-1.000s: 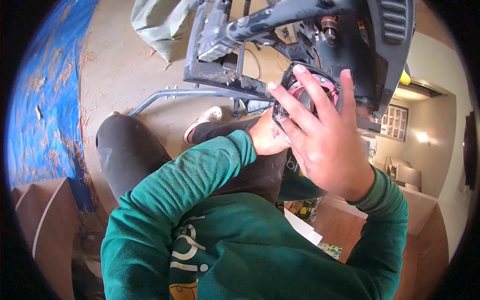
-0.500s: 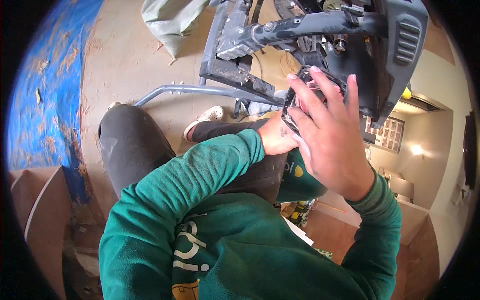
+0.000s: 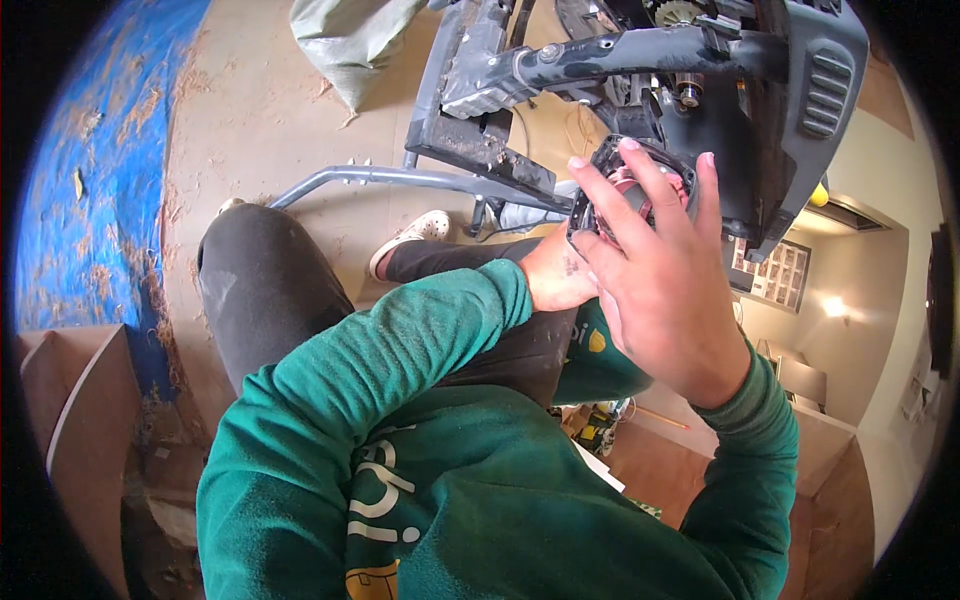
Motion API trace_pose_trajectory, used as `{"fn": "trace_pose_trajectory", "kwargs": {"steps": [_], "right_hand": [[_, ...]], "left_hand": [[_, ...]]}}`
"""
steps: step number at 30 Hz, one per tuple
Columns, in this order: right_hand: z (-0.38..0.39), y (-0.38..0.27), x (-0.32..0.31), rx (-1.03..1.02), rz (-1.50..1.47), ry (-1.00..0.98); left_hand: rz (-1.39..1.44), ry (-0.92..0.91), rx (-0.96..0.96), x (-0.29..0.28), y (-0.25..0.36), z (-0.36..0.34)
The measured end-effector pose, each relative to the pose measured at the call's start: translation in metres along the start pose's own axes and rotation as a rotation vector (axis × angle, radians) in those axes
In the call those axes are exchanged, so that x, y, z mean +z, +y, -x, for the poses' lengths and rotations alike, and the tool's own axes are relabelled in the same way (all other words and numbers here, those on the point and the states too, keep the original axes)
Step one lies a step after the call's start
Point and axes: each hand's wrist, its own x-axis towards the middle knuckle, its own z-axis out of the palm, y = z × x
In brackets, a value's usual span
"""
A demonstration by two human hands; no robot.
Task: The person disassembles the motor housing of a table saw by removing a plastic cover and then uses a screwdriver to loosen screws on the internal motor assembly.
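A black-rimmed, rounded part [image 3: 603, 160] with a reddish, ring-like inside is held in front of the machine frame. My left hand [image 3: 558, 272] reaches under it from the left, its palm against the lower side; the part and my other hand hide its fingers. Over the top lies my right hand [image 3: 665, 275], fingers stretched and spread across the opening, tips at the far rim. Just beyond stands a machine with a thick dark grey metal frame [image 3: 630, 62], a bare metal fitting [image 3: 688, 90] and a black ribbed side cover [image 3: 828, 90].
A bent grey tube [image 3: 380, 176] runs low from the frame past my knee. A pale sack [image 3: 355, 40] lies at the far left, beside a blue tarp [image 3: 90, 190] strewn with debris. Curved wooden panels [image 3: 95, 420] stand at left. Yellow-and-black tools [image 3: 598, 432] lie below my right arm.
The part has turned slightly under my right hand, showing more of its reddish ring and dark centre. Both hands keep nearly the same place; the whole view has shifted a little.
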Motion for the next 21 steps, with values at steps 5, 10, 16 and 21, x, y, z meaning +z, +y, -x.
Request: {"fn": "trace_pose_trajectory", "kwargs": {"steps": [5, 10, 16, 21], "right_hand": [[-0.002, 0.001, -0.004, 0.014, -0.003, 0.0], [0.001, 0.003, -0.004, 0.034, -0.074, 0.041], [0.014, 0.018, 0.009, 0.158, -0.199, 0.261], [0.021, 0.028, 0.027, 0.178, -0.277, 0.305]], "left_hand": [[-0.169, -0.098, -0.04, -0.011, -0.004, -0.002], [-0.159, -0.075, -0.018, -0.011, -0.017, 0.004], [-0.004, -0.002, -0.203, -0.012, 0.001, 0.011], [-0.154, -0.043, -0.228, -0.014, 0.009, -0.001]]}}
